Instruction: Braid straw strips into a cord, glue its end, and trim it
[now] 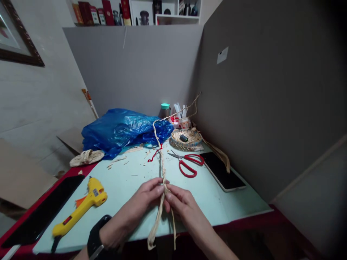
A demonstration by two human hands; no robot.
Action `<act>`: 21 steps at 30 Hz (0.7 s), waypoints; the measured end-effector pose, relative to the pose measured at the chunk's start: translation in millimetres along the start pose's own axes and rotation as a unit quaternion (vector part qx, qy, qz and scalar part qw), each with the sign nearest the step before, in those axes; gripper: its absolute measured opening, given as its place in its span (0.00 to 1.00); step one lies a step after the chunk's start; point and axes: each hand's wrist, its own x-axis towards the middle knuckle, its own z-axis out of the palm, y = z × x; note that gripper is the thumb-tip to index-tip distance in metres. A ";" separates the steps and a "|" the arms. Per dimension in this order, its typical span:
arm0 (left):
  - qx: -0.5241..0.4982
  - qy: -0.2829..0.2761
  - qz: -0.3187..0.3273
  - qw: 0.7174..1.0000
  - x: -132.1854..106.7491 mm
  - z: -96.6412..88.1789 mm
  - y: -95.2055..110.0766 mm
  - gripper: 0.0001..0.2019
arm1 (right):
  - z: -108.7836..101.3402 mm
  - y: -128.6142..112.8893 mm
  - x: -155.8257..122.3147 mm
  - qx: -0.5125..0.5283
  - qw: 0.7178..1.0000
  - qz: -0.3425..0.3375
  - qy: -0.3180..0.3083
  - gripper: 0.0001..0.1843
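A pale braided cord [162, 159] of dried plant fibre runs from my hands away over the table and up to a point on the right-hand panel. At its near end my left hand [151, 191] pinches the braid between thumb and fingers. Close against it, my right hand [177, 198] also pinches the cord, fingertips almost touching the left ones. Below the pinch, loose flat strands [155, 225] hang past the table's front edge. A short red string [154, 156] lies beside the braid. Red-handled scissors [188, 162] rest open just right of it.
A yellow glue gun [81, 209] lies at left near a black panel [43, 209]. Behind are a blue plastic bag [121, 130], a woven straw slipper [86, 157] and a shallow basket [187, 144] holding a dark thread spool [183, 138]. A tablet [222, 171] lies at right.
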 end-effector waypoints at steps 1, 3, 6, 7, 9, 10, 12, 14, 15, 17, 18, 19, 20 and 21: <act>-0.030 -0.036 -0.021 0.999 4.5 0.8 -3.8 0.09 | -0.2 0.2 -0.7 -0.005 1.000 -0.008 -0.004 0.17; -0.068 -0.060 -0.067 0.994 8.0 3.7 -10.1 0.12 | -1.1 -0.2 -2.8 -0.035 0.999 -0.023 -0.008 0.17; -0.089 -0.047 -0.125 0.987 4.3 5.9 -12.7 0.17 | -2.5 -2.4 -6.1 -0.122 0.992 -0.024 -0.013 0.18; -0.088 -0.044 -0.139 0.985 2.4 5.7 -12.3 0.18 | -2.7 -3.0 -6.8 -0.155 0.987 -0.023 -0.019 0.18; -0.084 -0.033 -0.157 0.983 -0.8 4.5 -11.5 0.18 | -2.5 -3.5 -7.5 -0.222 0.974 -0.024 -0.035 0.15; -0.082 -0.026 -0.159 0.984 -1.8 3.8 -11.5 0.18 | -2.3 -3.1 -7.7 -0.260 0.964 -0.030 -0.041 0.13; -0.070 -0.012 -0.144 0.987 -3.4 3.4 -12.1 0.15 | -2.1 -0.9 -9.2 -0.349 0.935 -0.049 -0.039 0.16; -0.055 0.004 -0.115 0.992 -5.2 5.0 -12.4 0.13 | -2.8 1.7 -13.1 -0.454 0.887 -0.083 -0.016 0.22; -0.048 0.013 -0.104 0.993 -6.5 6.7 -12.1 0.12 | -3.6 2.7 -16.2 -0.505 0.856 -0.107 0.002 0.24; -0.038 0.035 -0.098 0.994 -9.6 11.4 -10.4 0.12 | -5.9 2.8 -23.4 -0.586 0.793 -0.162 0.041 0.23; -0.037 0.047 -0.098 0.993 -11.1 13.8 -9.3 0.11 | -7.0 2.2 -26.8 -0.607 0.768 -0.194 0.058 0.20; -0.041 0.058 -0.097 0.993 -12.4 16.1 -8.1 0.11 | -7.7 1.3 -29.7 -0.621 0.746 -0.227 0.071 0.14; -0.051 0.079 -0.097 0.991 -13.5 17.9 -7.1 0.10 | -7.6 0.4 -31.9 -0.628 0.727 -0.265 0.079 0.09; -0.062 0.087 -0.096 0.990 -14.5 19.2 -6.2 0.09 | -6.6 -0.1 -33.6 -0.627 0.715 -0.298 0.083 0.09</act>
